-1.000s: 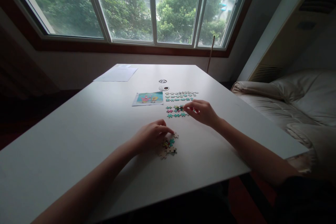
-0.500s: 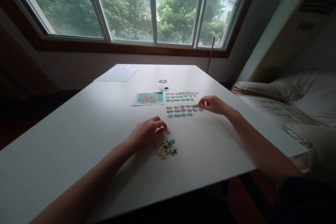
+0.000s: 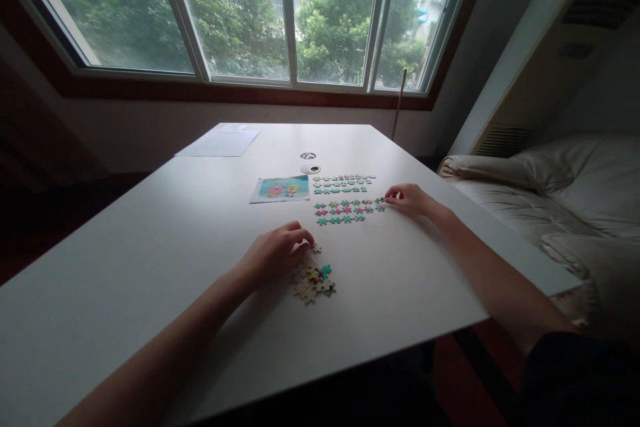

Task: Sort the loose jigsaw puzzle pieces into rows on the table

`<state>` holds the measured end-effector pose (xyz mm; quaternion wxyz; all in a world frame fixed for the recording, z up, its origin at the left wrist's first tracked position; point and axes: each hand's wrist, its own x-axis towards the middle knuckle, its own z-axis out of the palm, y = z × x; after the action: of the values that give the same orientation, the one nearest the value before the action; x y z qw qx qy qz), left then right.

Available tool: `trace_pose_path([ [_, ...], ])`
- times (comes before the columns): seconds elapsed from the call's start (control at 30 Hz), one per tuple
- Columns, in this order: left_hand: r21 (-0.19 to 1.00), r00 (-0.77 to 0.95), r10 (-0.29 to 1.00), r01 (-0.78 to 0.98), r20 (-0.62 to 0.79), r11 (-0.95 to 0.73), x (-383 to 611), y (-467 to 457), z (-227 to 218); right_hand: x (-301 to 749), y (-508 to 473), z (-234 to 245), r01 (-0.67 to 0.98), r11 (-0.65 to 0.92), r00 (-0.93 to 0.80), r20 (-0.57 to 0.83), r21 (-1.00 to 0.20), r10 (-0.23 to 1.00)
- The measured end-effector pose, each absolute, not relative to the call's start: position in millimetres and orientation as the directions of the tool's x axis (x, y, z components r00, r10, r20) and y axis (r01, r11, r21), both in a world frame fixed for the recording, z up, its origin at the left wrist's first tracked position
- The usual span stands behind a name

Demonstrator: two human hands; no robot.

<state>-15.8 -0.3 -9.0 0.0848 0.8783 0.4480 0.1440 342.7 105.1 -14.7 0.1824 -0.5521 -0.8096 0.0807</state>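
My right hand (image 3: 407,199) is at the right end of the upper coloured row, its fingertips pinched on a small jigsaw puzzle piece (image 3: 381,200) at table level. Several rows of puzzle pieces (image 3: 347,209), mostly teal with some pink and yellow, lie to its left. My left hand (image 3: 277,250) rests on the table with curled fingers, a plain-backed puzzle piece (image 3: 317,248) at its fingertips. Just below that hand lies a loose pile of puzzle pieces (image 3: 311,288), mostly beige side up, a few showing teal and yellow.
A colourful picture sheet (image 3: 281,189) lies left of the rows. Beyond are two round table inserts (image 3: 310,169) and white paper (image 3: 220,143) at the far left of the white table (image 3: 150,267). A beige sofa (image 3: 505,193) stands to the right, a window behind.
My right hand has moved slightly right, from the piece ending the upper coloured row to a piece just beyond it. My left hand stays by the pile; the view has shifted slightly.
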Motion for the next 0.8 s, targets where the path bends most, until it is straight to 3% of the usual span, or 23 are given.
trace_pose_path([
  [0.63, 0.297, 0.523, 0.837, 0.783, 0.162, -0.546, -14.7, 0.2, -10.2, 337.4, 104.9, -20.9, 0.899, 0.35, -0.278, 0.274, -0.264, 0.921],
  [0.8, 0.32, 0.522, 0.84, 0.779, 0.146, -0.539, -14.9, 1.1, -9.8, 317.7, 96.5, -15.7, 0.86, 0.432, -0.35, 0.302, -0.273, 0.887],
])
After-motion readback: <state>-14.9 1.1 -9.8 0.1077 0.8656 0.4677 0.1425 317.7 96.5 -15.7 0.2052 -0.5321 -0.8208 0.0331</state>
